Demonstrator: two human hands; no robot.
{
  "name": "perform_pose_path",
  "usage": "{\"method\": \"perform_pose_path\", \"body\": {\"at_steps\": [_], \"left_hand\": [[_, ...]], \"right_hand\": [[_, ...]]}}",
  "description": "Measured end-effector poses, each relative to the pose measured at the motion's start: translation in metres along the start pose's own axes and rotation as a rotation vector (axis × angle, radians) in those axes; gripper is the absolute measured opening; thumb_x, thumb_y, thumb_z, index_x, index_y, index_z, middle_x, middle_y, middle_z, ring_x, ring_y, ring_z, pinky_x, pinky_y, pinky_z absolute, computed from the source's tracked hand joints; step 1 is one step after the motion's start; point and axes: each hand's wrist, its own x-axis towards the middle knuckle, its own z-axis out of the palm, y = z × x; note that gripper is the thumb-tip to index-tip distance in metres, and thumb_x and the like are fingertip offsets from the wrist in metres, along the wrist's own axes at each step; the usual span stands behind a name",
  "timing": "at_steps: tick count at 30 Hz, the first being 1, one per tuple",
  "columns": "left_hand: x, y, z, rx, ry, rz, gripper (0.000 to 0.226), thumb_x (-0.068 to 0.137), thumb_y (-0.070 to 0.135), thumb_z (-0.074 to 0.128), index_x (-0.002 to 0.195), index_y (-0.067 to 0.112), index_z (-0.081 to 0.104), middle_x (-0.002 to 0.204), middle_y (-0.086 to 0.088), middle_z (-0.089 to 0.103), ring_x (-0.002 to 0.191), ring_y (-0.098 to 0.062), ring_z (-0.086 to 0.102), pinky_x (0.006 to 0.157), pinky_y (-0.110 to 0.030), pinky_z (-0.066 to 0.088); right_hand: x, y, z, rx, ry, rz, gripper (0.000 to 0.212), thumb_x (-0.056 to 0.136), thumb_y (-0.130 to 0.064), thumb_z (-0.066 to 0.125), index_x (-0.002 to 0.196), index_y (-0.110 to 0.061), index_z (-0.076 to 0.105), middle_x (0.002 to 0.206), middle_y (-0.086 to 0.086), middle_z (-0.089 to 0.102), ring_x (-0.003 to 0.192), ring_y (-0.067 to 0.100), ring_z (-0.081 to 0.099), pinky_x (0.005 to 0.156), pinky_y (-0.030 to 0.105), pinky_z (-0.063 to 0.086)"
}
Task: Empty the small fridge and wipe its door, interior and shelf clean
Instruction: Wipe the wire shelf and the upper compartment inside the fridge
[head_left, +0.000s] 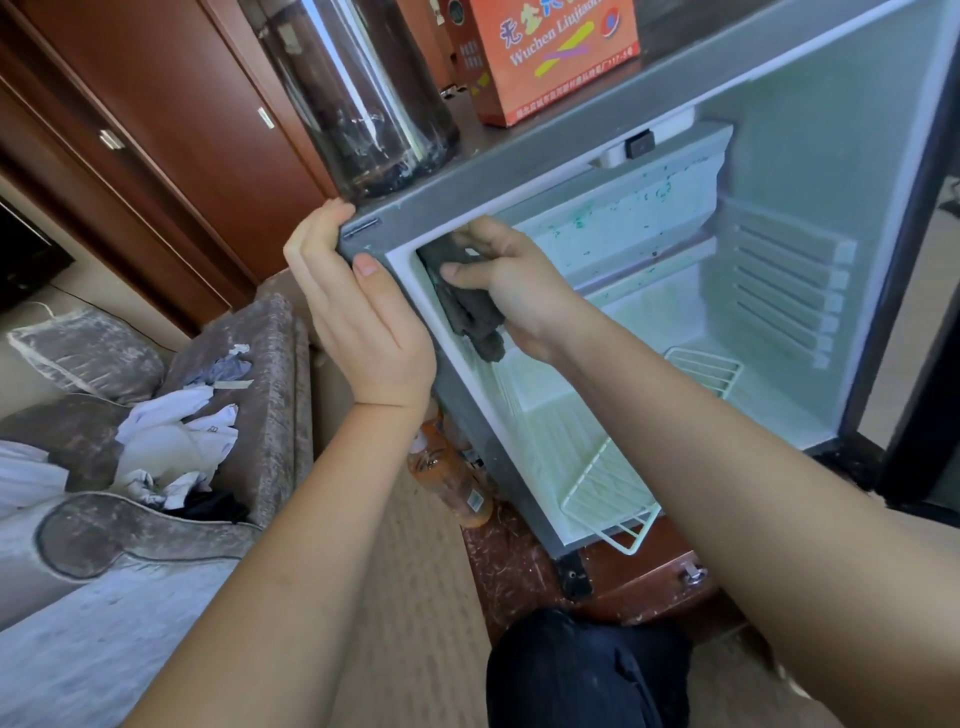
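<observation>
A person kneels before an open, emptied small fridge (519, 171). The left hand (358, 306) is curled over its top left corner, thumb on the front face, bracing it. The right hand (511, 283) has its fingers closed around a dark, bunched cloth (465, 306) and presses it against the upper left inner wall, just inside the white door seal.

The likeliest trouble sits on top. A tall shiny canister (363, 104) stands right at the corner the left hand grips, with an orange box (550, 57) beside it, and hard scrubbing or a tug on that corner could rock the fridge and tip the canister. The wire shelf (608, 493) lies tilted low inside, its front edge poking past the opening (it looks loose, not seated on its rails), so a sweeping arm could knock it out. A bottle (457, 483) stands on the floor by the fridge's side, easy to kick over.

The shelf is well below the wiping hand. Green specks on the upper compartment are near that hand, to its right.
</observation>
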Motion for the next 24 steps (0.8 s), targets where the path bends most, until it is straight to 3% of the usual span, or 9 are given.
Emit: {"method": "perform_pose_path", "body": {"at_steps": [5, 7, 9, 12, 14, 17, 19, 21, 24], "left_hand": [[0.013, 0.003, -0.024, 0.037, -0.193, 0.005, 0.03, 0.095, 0.0, 0.037, 0.119, -0.004, 0.054, 0.115, -0.019, 0.055, 0.11, -0.015, 0.049, 0.096, -0.012, 0.033], [0.017, 0.005, -0.031, 0.054, -0.228, 0.003, 0.027, 0.096, 0.001, 0.038, 0.116, -0.003, 0.056, 0.113, -0.016, 0.056, 0.107, -0.007, 0.048, 0.092, -0.006, 0.032], [0.02, 0.009, -0.034, 0.079, -0.246, -0.019, 0.026, 0.098, 0.007, 0.039, 0.115, -0.001, 0.058, 0.113, -0.014, 0.057, 0.105, -0.007, 0.049, 0.088, -0.004, 0.031], [0.02, 0.012, -0.036, 0.103, -0.265, -0.034, 0.025, 0.099, 0.008, 0.04, 0.115, 0.001, 0.058, 0.113, -0.012, 0.058, 0.104, -0.005, 0.049, 0.085, -0.001, 0.03], [0.02, 0.014, -0.038, 0.11, -0.279, -0.036, 0.024, 0.099, 0.007, 0.041, 0.115, 0.002, 0.058, 0.114, -0.012, 0.057, 0.104, -0.003, 0.048, 0.084, 0.0, 0.029], [0.022, 0.016, -0.04, 0.107, -0.299, -0.051, 0.025, 0.099, 0.009, 0.04, 0.117, 0.004, 0.057, 0.115, -0.01, 0.056, 0.103, -0.004, 0.048, 0.08, 0.001, 0.028], [0.022, 0.017, -0.04, 0.099, -0.301, -0.063, 0.026, 0.099, 0.011, 0.039, 0.117, 0.006, 0.057, 0.116, -0.007, 0.056, 0.102, -0.003, 0.048, 0.076, -0.005, 0.031], [0.021, 0.017, -0.039, 0.087, -0.293, -0.081, 0.026, 0.098, 0.011, 0.039, 0.116, 0.006, 0.057, 0.115, -0.004, 0.055, 0.101, -0.004, 0.049, 0.074, -0.008, 0.032], [0.019, 0.018, -0.037, 0.069, -0.273, -0.092, 0.025, 0.098, 0.009, 0.04, 0.115, 0.005, 0.057, 0.111, 0.001, 0.052, 0.097, 0.003, 0.043, 0.076, 0.002, 0.028]], "right_hand": [[-0.024, -0.014, -0.004, -0.122, -0.134, -0.072, 0.038, 0.081, 0.012, 0.055, 0.089, -0.024, 0.062, 0.098, 0.0, 0.055, 0.071, 0.003, 0.056, 0.072, 0.016, 0.046], [-0.035, -0.018, -0.004, -0.166, -0.163, -0.083, 0.038, 0.078, 0.01, 0.054, 0.09, -0.025, 0.063, 0.102, 0.003, 0.054, 0.073, 0.006, 0.055, 0.07, 0.016, 0.045], [-0.045, -0.018, -0.006, -0.249, -0.179, -0.094, 0.043, 0.081, 0.017, 0.049, 0.088, -0.023, 0.062, 0.092, 0.0, 0.055, 0.068, 0.002, 0.053, 0.064, 0.011, 0.042], [-0.059, -0.007, -0.013, -0.502, -0.238, -0.107, 0.044, 0.074, 0.025, 0.048, 0.085, -0.015, 0.063, 0.093, 0.003, 0.056, 0.073, -0.002, 0.053, 0.067, 0.008, 0.04], [-0.066, 0.003, -0.023, -0.651, -0.282, -0.037, 0.046, 0.069, 0.026, 0.046, 0.084, -0.014, 0.065, 0.09, 0.0, 0.058, 0.075, -0.004, 0.054, 0.07, 0.013, 0.041], [-0.072, 0.012, -0.041, -0.969, -0.355, 0.026, 0.051, 0.067, 0.019, 0.041, 0.087, -0.02, 0.066, 0.093, -0.003, 0.058, 0.089, 0.012, 0.054, 0.076, 0.021, 0.037], [-0.073, 0.005, -0.045, -1.017, -0.296, -0.023, 0.051, 0.068, 0.017, 0.041, 0.09, -0.024, 0.061, 0.096, 0.0, 0.058, 0.09, 0.018, 0.054, 0.075, 0.025, 0.039], [-0.068, -0.011, -0.039, -0.916, -0.147, -0.092, 0.048, 0.07, 0.014, 0.044, 0.092, -0.027, 0.053, 0.095, -0.001, 0.058, 0.085, 0.024, 0.057, 0.076, 0.033, 0.046], [-0.045, -0.031, -0.026, -0.73, 0.007, -0.1, 0.044, 0.08, 0.008, 0.05, 0.103, -0.03, 0.048, 0.089, -0.013, 0.051, 0.076, 0.02, 0.057, 0.072, 0.032, 0.047]]}}
